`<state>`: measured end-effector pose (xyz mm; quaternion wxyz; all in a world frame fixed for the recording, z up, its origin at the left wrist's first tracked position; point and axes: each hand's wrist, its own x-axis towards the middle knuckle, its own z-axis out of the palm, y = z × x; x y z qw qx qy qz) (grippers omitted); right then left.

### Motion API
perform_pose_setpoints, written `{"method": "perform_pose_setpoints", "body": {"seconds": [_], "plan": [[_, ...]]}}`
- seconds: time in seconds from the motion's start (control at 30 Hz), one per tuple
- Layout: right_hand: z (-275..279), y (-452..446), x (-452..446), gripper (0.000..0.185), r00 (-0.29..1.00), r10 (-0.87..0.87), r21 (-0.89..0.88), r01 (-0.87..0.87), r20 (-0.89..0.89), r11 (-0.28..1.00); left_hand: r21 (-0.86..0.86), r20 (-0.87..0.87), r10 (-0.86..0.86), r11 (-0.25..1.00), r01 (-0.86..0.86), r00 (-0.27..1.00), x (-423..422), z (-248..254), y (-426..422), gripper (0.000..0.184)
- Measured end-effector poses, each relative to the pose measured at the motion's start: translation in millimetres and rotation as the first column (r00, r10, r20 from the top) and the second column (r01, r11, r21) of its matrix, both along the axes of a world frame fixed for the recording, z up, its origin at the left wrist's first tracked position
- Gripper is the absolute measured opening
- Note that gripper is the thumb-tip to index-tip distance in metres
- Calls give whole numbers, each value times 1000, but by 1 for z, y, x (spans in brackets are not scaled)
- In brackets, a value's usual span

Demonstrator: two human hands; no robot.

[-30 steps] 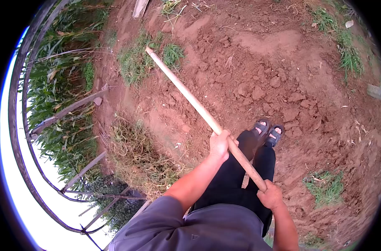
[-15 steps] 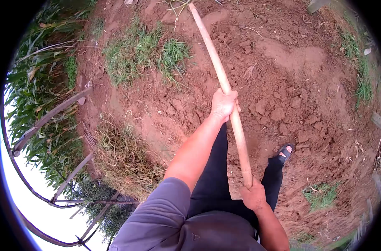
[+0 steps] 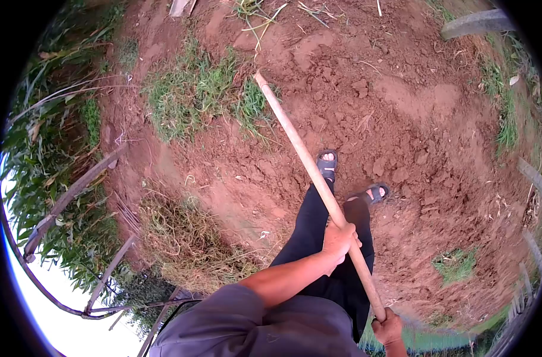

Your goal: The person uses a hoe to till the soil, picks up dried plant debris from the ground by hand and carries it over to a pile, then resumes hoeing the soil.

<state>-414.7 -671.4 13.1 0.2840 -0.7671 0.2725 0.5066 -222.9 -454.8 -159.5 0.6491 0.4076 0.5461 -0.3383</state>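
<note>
A long pale wooden pole (image 3: 306, 157) slants across the middle of the view, its far end over the reddish soil beside a green grass patch. My left hand (image 3: 340, 239) is wrapped round its lower middle, in front of my dark trousers. Near the bottom, my right hand (image 3: 388, 327) closes round the pole's near end. Whatever tool head the pole may have does not show. My sandalled feet stand on the soil, one on each side of the pole.
Cut grass (image 3: 193, 95) lies at the upper left, and a heap of dry stalks (image 3: 188, 241) below it. Tall leafy plants (image 3: 57, 149) and wooden posts (image 3: 74, 190) line the left. A grey post (image 3: 476, 25) juts in at the upper right.
The pole's far end first swung up and right, then came back down toward me. Both hands, still round the pole, are now lower in view. My feet have stepped to new places.
</note>
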Motion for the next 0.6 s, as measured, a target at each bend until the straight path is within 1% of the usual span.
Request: {"method": "perform_pose_setpoints", "body": {"seconds": [0.03,0.1,0.13,0.2,0.23,0.3,0.33,0.37,0.4,0.43,0.47,0.5,0.57,0.6], "plan": [[-8,6,3,17,1000,0,5,0,-12,1000,-5,41,10,1000,-10,999,10,1,8,19],[-36,15,16,23,998,19,69,-22,53,997,-19,152,23,1000,-20,988,41,-1,25,14],[-47,22,33,23,998,26,79,-30,56,996,-63,197,61,997,-50,979,63,-2,37,12],[-67,52,70,20,989,-88,146,70,119,987,3,340,37,999,-40,940,116,-5,56,16],[-74,67,86,20,989,-95,151,77,116,986,74,390,-15,997,-14,921,143,-13,66,17],[-92,93,117,19,971,-201,205,172,132,964,213,435,-140,976,49,889,193,-37,81,18],[-102,106,131,20,967,-242,231,217,83,948,238,466,-190,968,84,864,206,-57,88,19],[-108,116,138,21,958,-284,251,268,30,930,236,470,-196,968,91,861,201,-73,88,19],[-102,118,134,22,949,-303,284,314,-83,906,294,328,-294,935,199,898,187,-95,87,20],[-95,118,125,24,931,-313,315,359,-187,879,339,184,-383,889,307,905,179,-108,82,20],[-91,111,100,24,939,-291,269,332,-181,904,294,193,-332,918,268,923,157,-105,73,21],[-82,95,64,24,943,-268,215,308,-196,927,241,180,-279,942,233,943,117,-95,61,22],[-54,63,32,24,950,-167,176,218,-263,960,249,194,-266,944,215,944,64,-80,44,16],[-37,48,16,24,951,-166,183,218,-262,959,251,140,-265,942,224,954,42,-66,33,16]]}}
